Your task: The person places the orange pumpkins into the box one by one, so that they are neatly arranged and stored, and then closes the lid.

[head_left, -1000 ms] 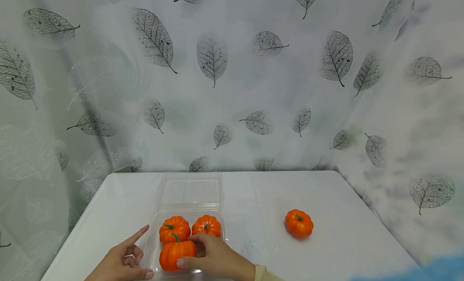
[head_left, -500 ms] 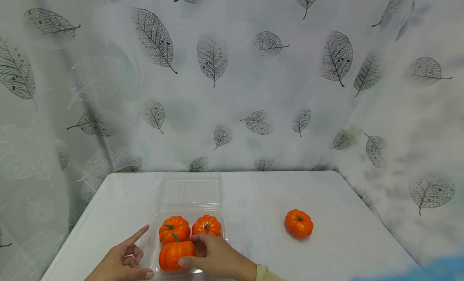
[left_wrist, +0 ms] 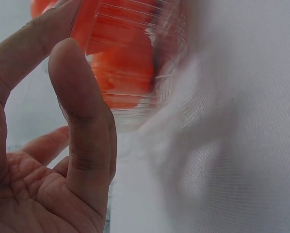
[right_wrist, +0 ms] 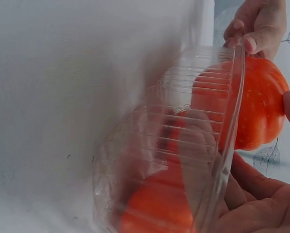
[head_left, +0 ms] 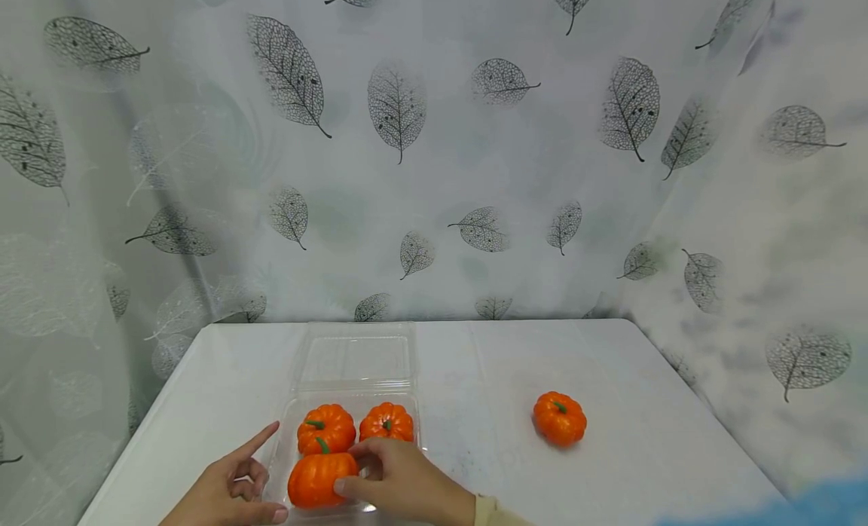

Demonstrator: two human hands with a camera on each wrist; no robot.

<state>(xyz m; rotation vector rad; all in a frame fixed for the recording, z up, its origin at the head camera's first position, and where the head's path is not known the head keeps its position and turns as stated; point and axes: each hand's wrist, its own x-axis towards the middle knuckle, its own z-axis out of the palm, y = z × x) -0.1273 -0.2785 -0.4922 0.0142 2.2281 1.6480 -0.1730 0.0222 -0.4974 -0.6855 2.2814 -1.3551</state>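
In the head view my right hand (head_left: 410, 477) holds an orange toy pumpkin (head_left: 317, 481) with a green stem, over the front left of a clear plastic clamshell box (head_left: 380, 398). Its thumb presses the pumpkin (right_wrist: 261, 107) in the right wrist view, while the other fingers partly hide behind the box wall. Two more pumpkins sit inside: one at the back left (head_left: 327, 428), another at the back right (head_left: 386, 422), partly covered by my right hand. Against the box's left side rests my left hand (head_left: 233, 484), index finger extended; the left wrist view shows no object in its palm.
A separate orange pumpkin (head_left: 559, 419) lies to the right on the white table (head_left: 488, 405). The lid (head_left: 356, 358) of the box is folded back, flat behind it. A leaf-printed curtain (head_left: 441, 172) hangs beyond the table.
My right hand has shifted the gripped pumpkin slightly left within the box's front part. The left hand, the box and the other pumpkins look unmoved.
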